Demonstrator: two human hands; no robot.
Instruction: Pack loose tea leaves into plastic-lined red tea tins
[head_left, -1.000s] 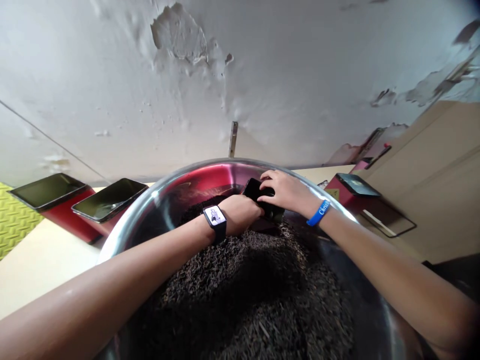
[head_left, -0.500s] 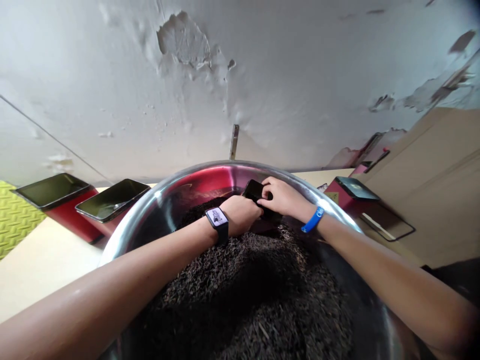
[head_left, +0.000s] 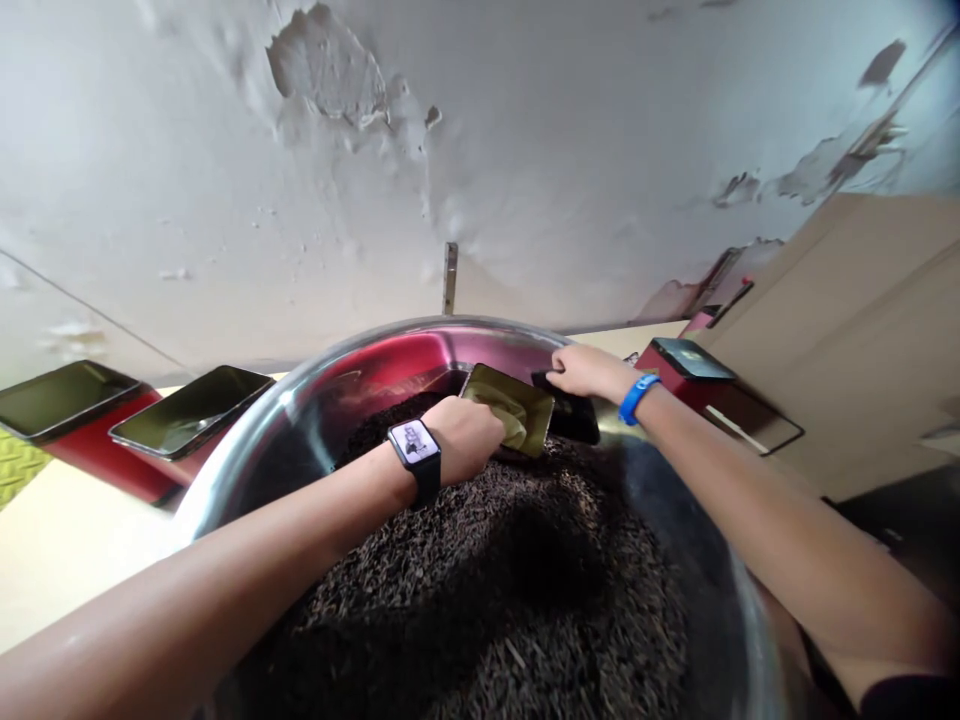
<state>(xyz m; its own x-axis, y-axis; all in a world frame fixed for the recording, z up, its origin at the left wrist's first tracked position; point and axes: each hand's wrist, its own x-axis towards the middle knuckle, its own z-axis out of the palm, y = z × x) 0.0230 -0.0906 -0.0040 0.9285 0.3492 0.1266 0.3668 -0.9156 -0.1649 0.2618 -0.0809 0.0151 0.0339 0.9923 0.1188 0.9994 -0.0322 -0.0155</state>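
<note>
My left hand (head_left: 466, 437), with a smartwatch on the wrist, is closed round the near left side of a rectangular tin (head_left: 541, 425) in the large steel basin (head_left: 300, 385). The tin's mouth is uncovered and shows an olive-gold inside with pale folds or reflections. Just right of it, my right hand (head_left: 589, 370) grips a dark rectangular lid (head_left: 579, 418) by its far edge. Dark loose dried leaves, like tea (head_left: 420, 560), fill much of the basin below both hands. The tin's outer walls are mostly hidden.
Two red tins with uncovered tops, a farther one (head_left: 142, 455) and a nearer one (head_left: 191, 425), stand left of the basin on a pale table (head_left: 82, 530). Another red tin (head_left: 679, 365) is on the right, beside a dark-edged rectangular lid (head_left: 757, 425). A peeling wall (head_left: 525, 170) rises behind.
The dark lid has come off the tin and moved right with my right hand, baring the tin's inside. My left hand stays on the tin; the view has shifted slightly.
</note>
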